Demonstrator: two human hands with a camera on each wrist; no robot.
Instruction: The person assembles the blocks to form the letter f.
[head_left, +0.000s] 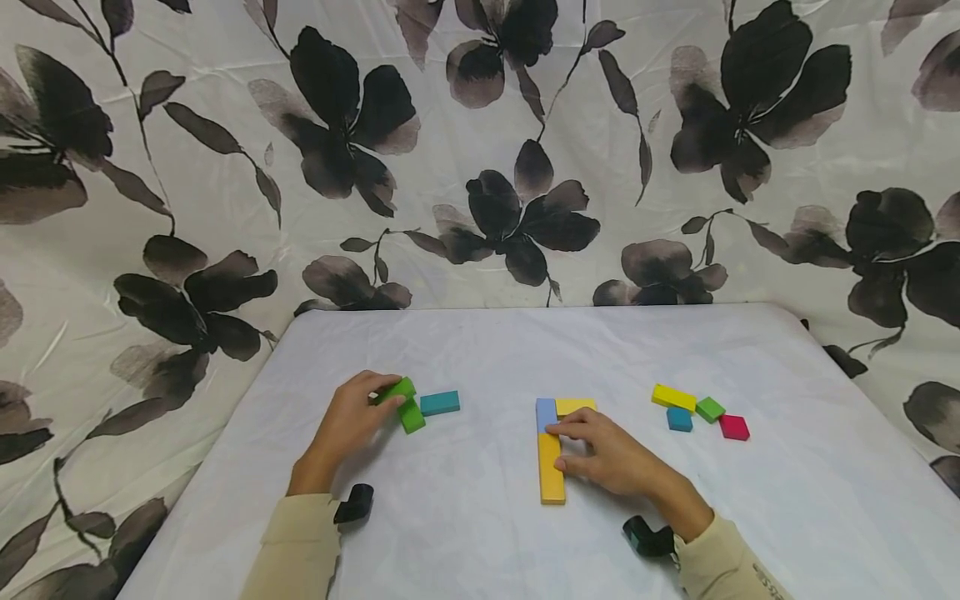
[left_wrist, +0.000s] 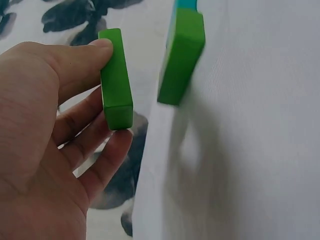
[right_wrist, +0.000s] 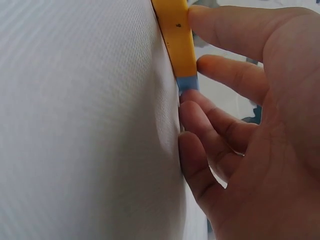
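My left hand point(head_left: 351, 425) pinches a green block point(left_wrist: 116, 80) between thumb and fingers, raised off the table in the left wrist view. Close by lies a second green block point(head_left: 411, 416), with a teal block point(head_left: 439, 403) to its right. At the middle, a long yellow block point(head_left: 551, 479) meets a light-blue block point(head_left: 546, 412) end to end, and another yellow block point(head_left: 574, 407) extends right from the blue one. My right hand point(head_left: 618, 454) rests beside this row; its thumb and index finger touch the side of the long yellow block, fairly straight.
On the right lies a loose group: a yellow block point(head_left: 673, 397), a blue block point(head_left: 679, 419), a green block point(head_left: 709, 409) and a red block point(head_left: 735, 427). A white cloth covers the table point(head_left: 480, 550). Behind it hangs a floral curtain point(head_left: 450, 150).
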